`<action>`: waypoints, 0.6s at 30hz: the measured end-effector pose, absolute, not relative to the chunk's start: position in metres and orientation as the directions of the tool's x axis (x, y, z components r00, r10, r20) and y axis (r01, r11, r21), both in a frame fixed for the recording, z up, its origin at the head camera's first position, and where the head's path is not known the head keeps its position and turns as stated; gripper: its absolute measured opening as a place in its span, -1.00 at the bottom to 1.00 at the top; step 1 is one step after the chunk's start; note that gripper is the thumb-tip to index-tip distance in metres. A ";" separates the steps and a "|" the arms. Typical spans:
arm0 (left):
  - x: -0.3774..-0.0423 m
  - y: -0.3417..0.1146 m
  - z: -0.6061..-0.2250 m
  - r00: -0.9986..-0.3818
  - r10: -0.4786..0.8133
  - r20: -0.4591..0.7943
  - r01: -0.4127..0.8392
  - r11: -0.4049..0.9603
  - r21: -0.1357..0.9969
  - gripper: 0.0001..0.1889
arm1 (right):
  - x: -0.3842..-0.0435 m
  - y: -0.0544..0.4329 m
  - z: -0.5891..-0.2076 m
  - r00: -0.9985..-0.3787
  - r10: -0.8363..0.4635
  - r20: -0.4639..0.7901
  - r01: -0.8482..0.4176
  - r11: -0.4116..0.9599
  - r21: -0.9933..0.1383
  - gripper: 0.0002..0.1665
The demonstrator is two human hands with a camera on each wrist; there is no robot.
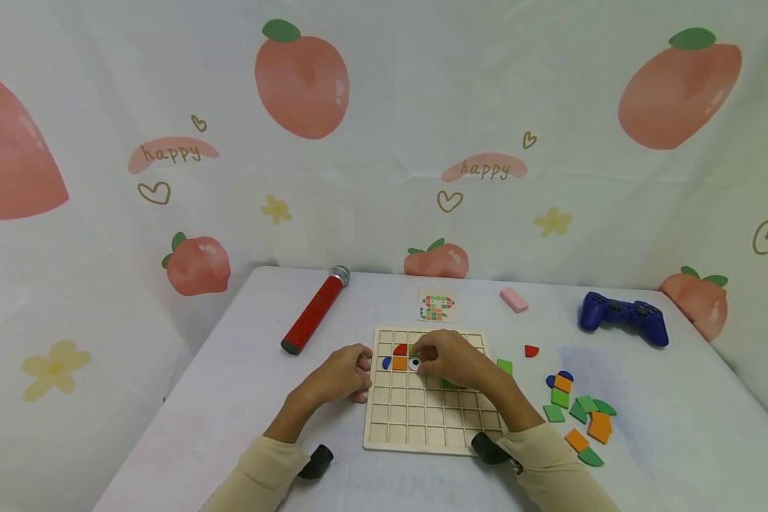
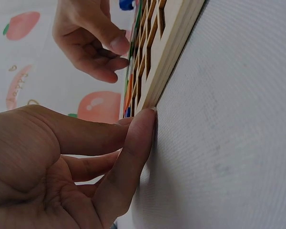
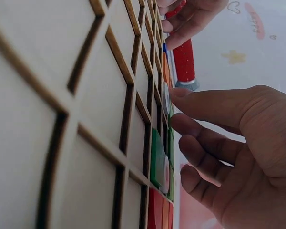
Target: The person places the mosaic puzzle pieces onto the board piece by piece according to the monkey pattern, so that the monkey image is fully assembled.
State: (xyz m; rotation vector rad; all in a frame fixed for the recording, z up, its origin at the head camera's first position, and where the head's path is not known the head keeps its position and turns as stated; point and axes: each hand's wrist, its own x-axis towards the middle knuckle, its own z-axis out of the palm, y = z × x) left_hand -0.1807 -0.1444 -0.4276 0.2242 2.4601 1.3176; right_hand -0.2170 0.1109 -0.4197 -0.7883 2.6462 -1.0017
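A wooden grid board (image 1: 397, 435) lies flat with several colored tiles in its upper cells. My left hand (image 1: 342, 373) holds the board's left edge, thumb and a finger together at its side (image 2: 159, 71). Over the upper part reaches my right hand (image 1: 456, 358), thumb tip at a white tile with a black eye dot (image 1: 414, 364) and its other fingers loosely bent. Beside that tile sit an orange square (image 1: 400, 363), a blue rounded tile (image 1: 387, 363) and a red quarter-round tile (image 1: 400, 350). The right hand partly hides a green tile (image 1: 448, 384).
Behind the board lies a pattern card (image 1: 438, 307), with a pink eraser-like block (image 1: 514, 299) and a blue game controller (image 1: 624, 318) to its right. A red microphone (image 1: 313, 313) lies at left. Loose tiles, including an orange one (image 1: 599, 427) and a red one (image 1: 531, 350), are scattered right.
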 end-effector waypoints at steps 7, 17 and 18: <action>-0.180 -0.144 -0.427 -0.929 0.289 -0.230 -0.030 0.560 0.828 -0.49 | -0.214 0.125 -0.417 -0.841 -0.541 0.006 -0.419 0.645 -0.639 -0.73; -0.181 -0.144 -0.428 -0.930 0.289 -0.226 -0.024 0.567 0.823 -0.49 | -0.211 0.159 -0.418 -0.882 -0.470 -0.024 -0.356 0.700 -0.619 -0.70; -0.181 -0.143 -0.428 -0.930 0.289 -0.228 -0.025 0.567 0.823 -0.49 | -0.211 0.163 -0.418 -0.884 -0.468 -0.014 -0.361 0.701 -0.615 -0.70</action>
